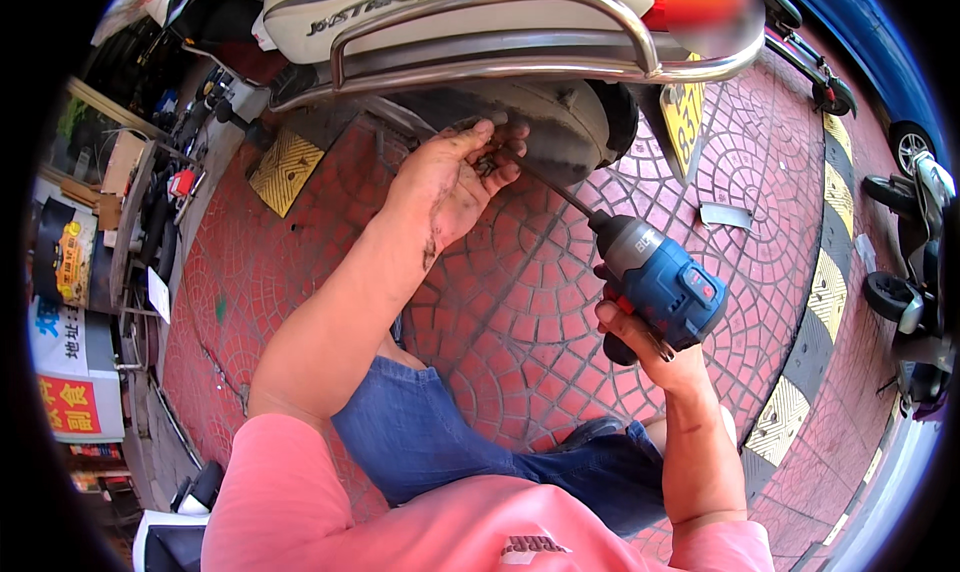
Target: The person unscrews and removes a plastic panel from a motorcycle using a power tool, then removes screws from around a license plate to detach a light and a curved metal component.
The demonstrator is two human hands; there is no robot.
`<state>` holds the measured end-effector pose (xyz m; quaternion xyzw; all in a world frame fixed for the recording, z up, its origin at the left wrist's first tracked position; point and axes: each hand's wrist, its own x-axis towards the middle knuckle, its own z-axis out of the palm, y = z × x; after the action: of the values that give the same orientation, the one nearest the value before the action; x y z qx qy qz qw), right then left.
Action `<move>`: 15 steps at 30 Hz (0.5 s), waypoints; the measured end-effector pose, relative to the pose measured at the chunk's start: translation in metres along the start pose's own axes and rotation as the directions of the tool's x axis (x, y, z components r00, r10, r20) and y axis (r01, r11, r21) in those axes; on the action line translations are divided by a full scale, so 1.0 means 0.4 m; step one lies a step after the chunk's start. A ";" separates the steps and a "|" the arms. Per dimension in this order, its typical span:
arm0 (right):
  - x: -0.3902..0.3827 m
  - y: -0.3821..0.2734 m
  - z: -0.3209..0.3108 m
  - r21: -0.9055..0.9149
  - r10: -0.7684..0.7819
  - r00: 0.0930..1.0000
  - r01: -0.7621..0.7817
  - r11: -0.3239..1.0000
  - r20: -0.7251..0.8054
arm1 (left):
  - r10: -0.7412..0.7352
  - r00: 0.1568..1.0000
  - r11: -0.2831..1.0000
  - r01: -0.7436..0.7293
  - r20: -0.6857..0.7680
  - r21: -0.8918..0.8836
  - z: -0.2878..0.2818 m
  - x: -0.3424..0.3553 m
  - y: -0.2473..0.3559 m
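Observation:
My right hand point(645, 337) grips the handle of a blue and grey cordless impact driver point(668, 277). Its long thin bit point(560, 194) slants up and left, the tip reaching the fingers of my left hand point(452, 177). That hand is smudged with grime and turned partly palm up. Its fingers are curled together around small dark pieces, too small to name, beside the bit tip. Both are just below the rear underside of a white scooter point(455, 20), next to a dirty dark rounded cover point(545, 132). What the bit tip touches is hidden by my fingers.
A chrome rail point(500, 70) runs around the scooter's rear above my hands. A yellow plate point(684, 122) hangs to the right. On the red paving lies a small grey rectangular piece point(725, 216). A yellow-black ramp strip point(828, 297) and parked scooters point(910, 292) are farther right.

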<state>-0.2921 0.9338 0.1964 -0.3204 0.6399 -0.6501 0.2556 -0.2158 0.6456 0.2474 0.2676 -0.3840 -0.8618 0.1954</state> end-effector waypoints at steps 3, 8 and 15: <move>0.017 -0.021 -0.005 0.011 0.051 0.999 -0.051 0.999 -0.015 | 0.055 0.998 0.998 -0.054 -0.044 0.024 0.027 0.001 -0.015; 0.024 -0.005 -0.014 -0.051 -0.010 0.998 0.007 0.999 -0.063 | 0.071 0.993 0.996 -0.065 -0.089 0.067 0.040 0.019 -0.041; 0.026 -0.020 -0.060 -0.034 -0.044 0.997 0.042 0.999 -0.065 | 0.057 0.998 0.998 -0.057 -0.004 -0.034 0.072 0.008 -0.034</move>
<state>-0.3164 0.9426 0.2061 -0.3166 0.6516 -0.6550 0.2150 -0.2376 0.6683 0.2521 0.2542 -0.3766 -0.8619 0.2250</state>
